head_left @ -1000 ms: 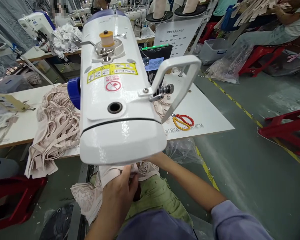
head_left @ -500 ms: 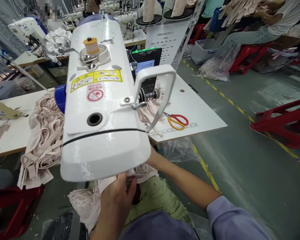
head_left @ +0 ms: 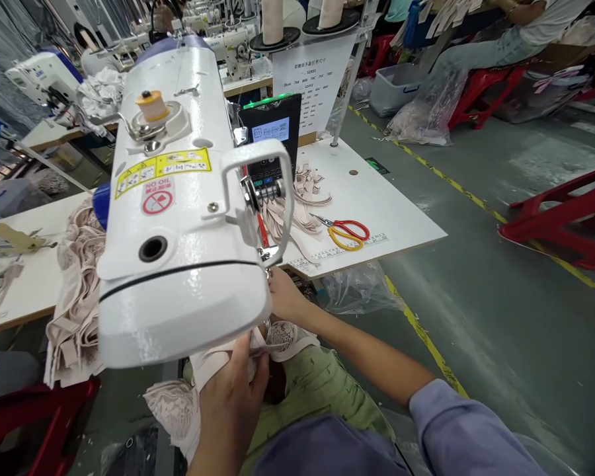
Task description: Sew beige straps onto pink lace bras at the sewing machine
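Observation:
A pale pink lace bra [head_left: 176, 404] hangs over my lap, below the head of a white sewing machine [head_left: 178, 317]. My left hand [head_left: 234, 390] is closed on its fabric between the cups, thumb and fingers pinching the edge. The other lace cup [head_left: 283, 336] lies to the right, against my green trousers. My right hand [head_left: 286, 296] reaches in at the machine's right side, close to the needle area. Its fingers are hidden behind the machine head, so what they touch cannot be seen.
Red-and-yellow scissors [head_left: 348, 233] and cut pale straps [head_left: 290, 221] lie on the white table [head_left: 401, 221]. A control screen [head_left: 270, 135] stands behind the handle. Piled bras [head_left: 77, 284] drape over the left table edge. A red stool [head_left: 565, 215] is at right; a person sits farther back.
The view has shifted, so the machine sits farther left. My right hand now shows more beside the machine head. My left hand keeps its hold on the bra.

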The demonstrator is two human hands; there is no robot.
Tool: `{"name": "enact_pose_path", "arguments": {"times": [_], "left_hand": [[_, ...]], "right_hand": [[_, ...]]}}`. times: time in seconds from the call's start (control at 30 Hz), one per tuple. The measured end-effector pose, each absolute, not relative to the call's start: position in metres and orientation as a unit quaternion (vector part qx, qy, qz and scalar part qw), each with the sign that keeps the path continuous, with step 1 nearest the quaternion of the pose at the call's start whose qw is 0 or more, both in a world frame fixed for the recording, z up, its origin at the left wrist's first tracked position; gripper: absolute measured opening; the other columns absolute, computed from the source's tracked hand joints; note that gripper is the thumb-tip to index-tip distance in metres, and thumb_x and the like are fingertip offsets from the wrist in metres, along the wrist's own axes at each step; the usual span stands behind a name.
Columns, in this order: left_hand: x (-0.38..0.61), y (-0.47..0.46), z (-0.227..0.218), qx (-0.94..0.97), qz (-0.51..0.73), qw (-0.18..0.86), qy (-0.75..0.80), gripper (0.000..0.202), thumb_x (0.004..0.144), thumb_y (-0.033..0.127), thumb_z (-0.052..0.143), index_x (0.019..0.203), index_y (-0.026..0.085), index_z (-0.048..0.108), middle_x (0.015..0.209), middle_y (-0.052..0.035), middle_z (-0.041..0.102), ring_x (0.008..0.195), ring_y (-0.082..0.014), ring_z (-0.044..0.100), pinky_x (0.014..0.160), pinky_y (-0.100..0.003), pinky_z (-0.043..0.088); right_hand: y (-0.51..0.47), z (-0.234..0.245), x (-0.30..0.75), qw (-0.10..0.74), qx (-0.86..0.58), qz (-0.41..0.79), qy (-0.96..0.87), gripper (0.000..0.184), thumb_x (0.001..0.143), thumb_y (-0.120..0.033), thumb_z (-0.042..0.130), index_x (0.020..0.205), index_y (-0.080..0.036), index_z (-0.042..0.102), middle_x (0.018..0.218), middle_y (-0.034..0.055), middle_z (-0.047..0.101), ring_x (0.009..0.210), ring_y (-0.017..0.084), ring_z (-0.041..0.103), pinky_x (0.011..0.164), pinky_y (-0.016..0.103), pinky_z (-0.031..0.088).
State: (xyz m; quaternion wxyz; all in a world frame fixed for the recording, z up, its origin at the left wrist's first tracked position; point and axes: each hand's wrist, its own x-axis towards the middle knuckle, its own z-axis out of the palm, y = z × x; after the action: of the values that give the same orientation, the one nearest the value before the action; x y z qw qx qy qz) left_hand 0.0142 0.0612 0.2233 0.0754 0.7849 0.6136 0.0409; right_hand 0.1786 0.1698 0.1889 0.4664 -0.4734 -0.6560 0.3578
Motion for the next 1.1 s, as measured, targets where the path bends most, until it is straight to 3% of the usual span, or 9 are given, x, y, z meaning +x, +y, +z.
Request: {"name": "enact_pose_path", "arguments": {"times": [0.1,0.27,0.4,0.6,0.73,0.83,0.93,1.03,1.1], "left_hand": [[0.012,0.061,0.223,0.78,0.041,0.071,0.621,0.055,0.096,0.038,0.047,0.148,0.023,0.039,0.064,-0.0005,0.068,0.046,-0.0165,0.06,0.045,-0.023,0.037],[0.015,0.061,0.223,0.8,0.042,0.069,0.594,0.057,0.096,0.04,0.046,0.15,0.023,0.037,0.064,-0.0015,0.068,0.048,-0.0167,0.06,0.043,-0.022,0.034],[0.012,0.06,0.225,0.787,0.035,0.073,0.612,0.055,0.096,0.038,0.047,0.149,0.024,0.036,0.065,-0.0009,0.069,0.05,-0.0166,0.063,0.044,-0.022,0.033],[0.007,0.054,0.217,0.776,0.086,0.079,0.619,0.069,0.096,0.045,0.047,0.151,0.011,0.023,0.067,-0.0048,0.072,0.051,-0.0211,0.067,0.047,-0.025,0.04],[0.011,0.049,0.211,0.763,0.102,0.086,0.632,0.079,0.095,0.045,0.049,0.153,0.005,0.013,0.085,-0.014,0.075,0.056,-0.0256,0.071,0.047,-0.03,0.048],[0.022,0.033,0.203,0.781,0.124,0.051,0.61,0.085,0.095,0.042,0.051,0.155,0.008,0.002,0.117,-0.0245,0.068,0.089,-0.0335,0.074,0.06,-0.037,0.058],[0.032,0.007,0.192,0.833,0.164,0.009,0.528,0.09,0.093,0.035,0.054,0.156,0.012,-0.006,0.141,-0.0262,0.052,0.131,-0.039,0.05,0.091,-0.049,0.056],[0.032,-0.009,0.185,0.852,0.17,0.067,0.49,0.091,0.088,0.032,0.056,0.157,0.018,0.0,0.135,-0.0199,0.06,0.125,-0.0374,0.056,0.09,-0.05,0.057],[0.027,-0.005,0.184,0.849,0.169,0.123,0.486,0.084,0.084,0.033,0.056,0.156,0.034,0.015,0.112,-0.0084,0.074,0.106,-0.0345,0.068,0.078,-0.049,0.061]], "right_hand": [[0.17,0.186,0.177,0.48,-0.462,0.356,-0.655,0.017,0.086,-0.025,0.057,0.1,-0.023,0.065,0.099,0.0043,0.063,0.088,0.021,0.058,0.079,0.034,0.049],[0.167,0.186,0.18,0.495,-0.471,0.377,-0.626,0.013,0.086,-0.025,0.055,0.097,-0.022,0.062,0.085,0.0014,0.058,0.07,0.017,0.051,0.066,0.03,0.045],[0.162,0.186,0.18,0.498,-0.477,0.395,-0.607,0.023,0.083,-0.029,0.063,0.104,-0.021,0.06,0.073,-0.0028,0.049,0.061,0.014,0.046,0.059,0.027,0.039],[0.145,0.177,0.182,0.563,-0.463,0.459,-0.508,0.035,0.087,-0.035,0.06,0.118,-0.021,0.053,0.101,0.0038,0.059,0.067,0.011,0.049,0.063,0.025,0.043],[0.122,0.172,0.192,0.544,-0.463,0.516,-0.472,0.03,0.09,-0.044,0.056,0.106,-0.02,0.052,0.099,0.0054,0.059,0.075,0.014,0.053,0.07,0.028,0.047],[0.095,0.172,0.196,0.505,-0.472,0.524,-0.497,0.032,0.087,-0.049,0.06,0.099,-0.02,0.054,0.094,0.0047,0.06,0.083,0.017,0.056,0.075,0.03,0.047],[0.067,0.174,0.199,0.46,-0.454,0.521,-0.557,0.032,0.087,-0.05,0.061,0.097,-0.02,0.06,0.093,0.0044,0.063,0.085,0.018,0.056,0.077,0.031,0.046],[0.05,0.176,0.2,0.492,-0.474,0.528,-0.504,0.034,0.093,-0.049,0.05,0.09,-0.018,0.062,0.083,0.0019,0.061,0.077,0.016,0.054,0.071,0.028,0.044],[0.048,0.178,0.202,0.514,-0.49,0.519,-0.476,0.034,0.092,-0.048,0.051,0.084,-0.017,0.061,0.075,-0.0009,0.057,0.07,0.013,0.051,0.064,0.025,0.042]]}}
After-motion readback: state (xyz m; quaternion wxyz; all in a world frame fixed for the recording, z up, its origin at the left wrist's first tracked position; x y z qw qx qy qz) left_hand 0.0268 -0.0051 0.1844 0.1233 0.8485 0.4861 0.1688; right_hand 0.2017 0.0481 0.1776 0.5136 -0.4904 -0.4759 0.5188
